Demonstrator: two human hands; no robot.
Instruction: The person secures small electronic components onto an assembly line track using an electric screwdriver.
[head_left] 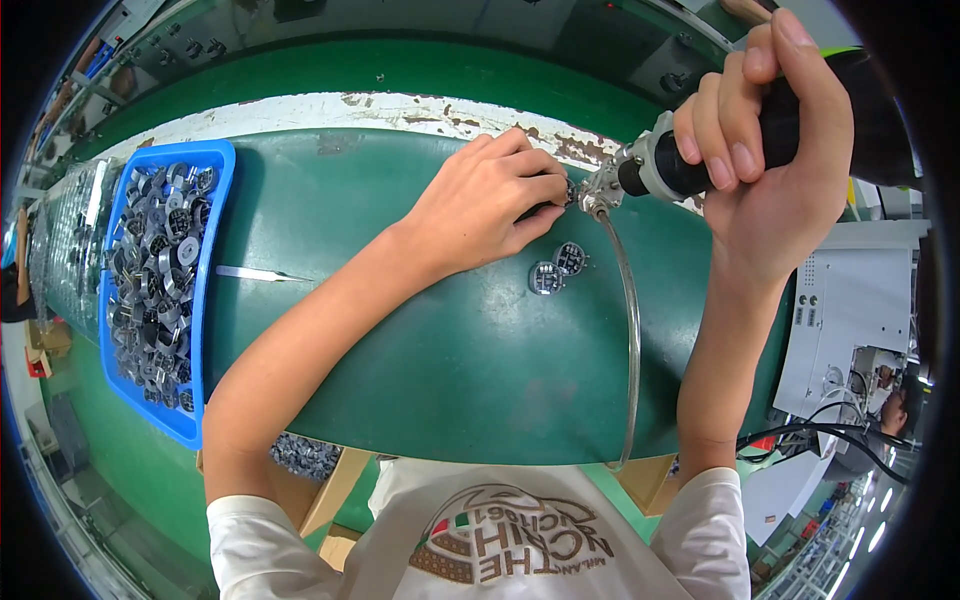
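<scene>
My right hand (775, 180) is wrapped round a black power screwdriver (680, 168), which lies nearly level and points left. At its front is a silver metal head (602, 188), and from it a clear hose (631, 340) bends down toward the table's near edge. Right at the tip, my left hand (488, 205) pinches a small round part (571, 193), mostly hidden by the fingers. Just below on the green table lie two round metal-rimmed parts with dark inner pieces, one part (545, 278) beside the other part (570, 259).
A blue tray (229, 190) heaped with similar round parts stands at the left. Tweezers (250, 273) lie beside it on the green table (440, 370). A white machine cabinet (850, 310) with black cables (830, 428) stands at the right. Another person (890, 420) is partly visible there.
</scene>
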